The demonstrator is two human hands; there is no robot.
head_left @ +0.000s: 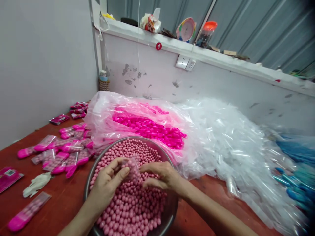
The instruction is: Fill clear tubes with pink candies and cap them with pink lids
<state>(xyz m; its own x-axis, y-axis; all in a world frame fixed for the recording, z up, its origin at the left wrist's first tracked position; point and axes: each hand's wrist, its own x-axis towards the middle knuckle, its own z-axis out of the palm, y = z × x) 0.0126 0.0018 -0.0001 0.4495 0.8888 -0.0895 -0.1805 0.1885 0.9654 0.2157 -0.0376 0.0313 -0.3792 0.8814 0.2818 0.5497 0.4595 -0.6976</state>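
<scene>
A metal bowl (175, 209) full of round pink beads (130, 208) stands in front of me. Over the beads, my left hand (108, 180) pinches a small clear plastic tube (133, 168) between thumb and fingers, and pink beads show inside it. My right hand (162, 175) hovers just to the right of the tube. Its thumb and fingers are apart, with nothing visible between them. Behind the bowl lies a plastic bag (103, 111) with many bright pink caps (150, 126) in it.
Filled tubes with pink ends (70, 147) are piled left of the bowl, near a white glove (36, 183). One filled tube (29, 211) lies apart at the front left. Right of the bag, clear empty tubes (221, 137) form a large heap, with blue pieces (295, 183) beyond.
</scene>
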